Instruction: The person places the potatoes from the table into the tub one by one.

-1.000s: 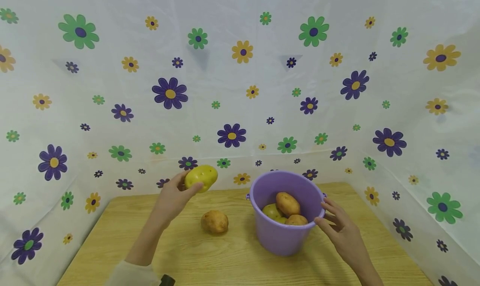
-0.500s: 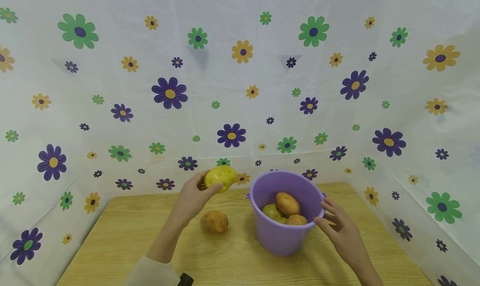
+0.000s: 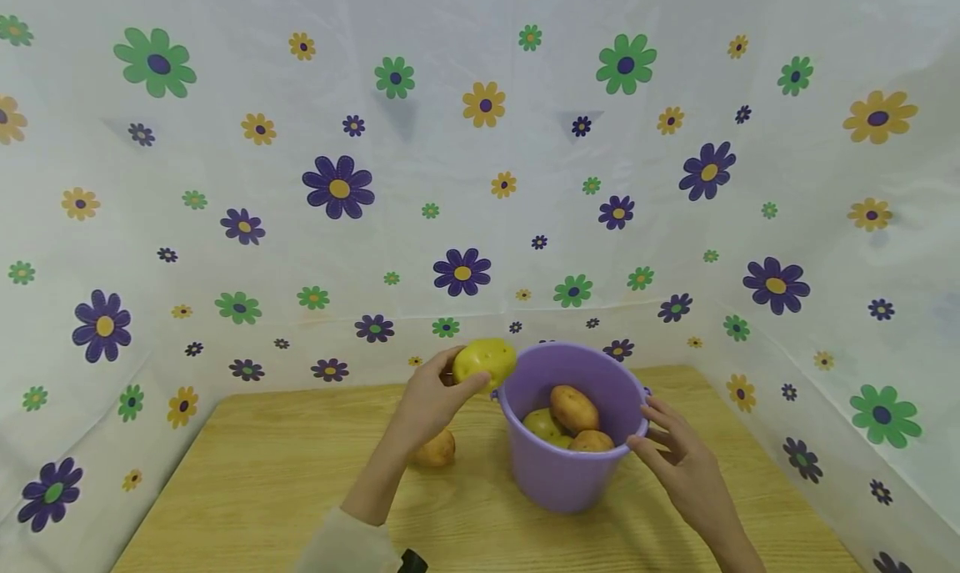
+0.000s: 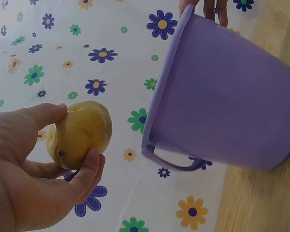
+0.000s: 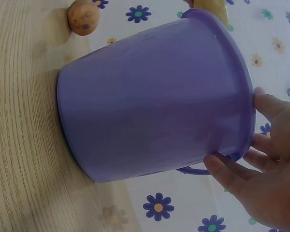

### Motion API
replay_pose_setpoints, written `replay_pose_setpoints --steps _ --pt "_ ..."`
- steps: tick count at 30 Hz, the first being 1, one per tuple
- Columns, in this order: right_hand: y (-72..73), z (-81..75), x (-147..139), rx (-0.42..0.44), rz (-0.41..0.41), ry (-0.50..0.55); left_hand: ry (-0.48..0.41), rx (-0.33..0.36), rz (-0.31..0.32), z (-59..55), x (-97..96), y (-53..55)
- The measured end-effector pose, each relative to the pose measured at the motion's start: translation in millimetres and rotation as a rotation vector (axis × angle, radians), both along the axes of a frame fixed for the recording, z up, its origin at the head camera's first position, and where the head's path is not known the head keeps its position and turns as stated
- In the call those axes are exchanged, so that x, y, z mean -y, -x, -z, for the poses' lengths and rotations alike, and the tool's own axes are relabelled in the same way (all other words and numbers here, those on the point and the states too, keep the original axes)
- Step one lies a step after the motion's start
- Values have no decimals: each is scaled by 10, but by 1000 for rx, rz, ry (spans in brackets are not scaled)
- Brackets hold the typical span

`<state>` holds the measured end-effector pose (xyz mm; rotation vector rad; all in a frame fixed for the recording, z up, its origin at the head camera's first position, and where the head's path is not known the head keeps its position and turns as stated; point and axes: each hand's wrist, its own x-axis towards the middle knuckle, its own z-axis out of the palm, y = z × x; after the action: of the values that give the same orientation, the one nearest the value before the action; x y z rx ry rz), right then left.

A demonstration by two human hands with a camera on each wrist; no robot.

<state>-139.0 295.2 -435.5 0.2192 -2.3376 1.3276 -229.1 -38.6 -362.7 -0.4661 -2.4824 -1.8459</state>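
A yellow potato (image 3: 485,364) is pinched between the thumb and fingers of my left hand (image 3: 435,399). It is raised at the left side of the purple bucket (image 3: 558,477), its right end close to the rim. The left wrist view shows the same potato (image 4: 82,133) apart from the bucket wall. Inside the bucket lie a brown potato (image 3: 574,408), a second brown one (image 3: 592,441) and greenish-yellow ones (image 3: 543,424). My right hand (image 3: 684,464) touches the bucket's right rim with loosely extended fingertips. On the table, another brown potato (image 3: 435,450) is partly hidden behind my left wrist.
The bucket stands upright on a wooden table (image 3: 247,473). A white flowered sheet (image 3: 480,164) hangs at the back and along both sides. The bucket's handle (image 4: 176,165) hangs down beneath the rim.
My left hand has moved right with the yellow potato, from left of the loose brown potato to the bucket's left rim. My right hand and the bucket have stayed put.
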Motion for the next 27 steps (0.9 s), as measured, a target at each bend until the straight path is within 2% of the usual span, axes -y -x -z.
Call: replay_pose_setpoints --steps 11,23,27 --pt "-4 -6 1 -6 -10 7 6 -10 73 31 -293 -32" --pt "2 -2 -1 -21 -19 13 3 3 91 115 -509 -50" --pt "1 -4 -2 -12 -15 10 7 -17 94 156 -545 -55"
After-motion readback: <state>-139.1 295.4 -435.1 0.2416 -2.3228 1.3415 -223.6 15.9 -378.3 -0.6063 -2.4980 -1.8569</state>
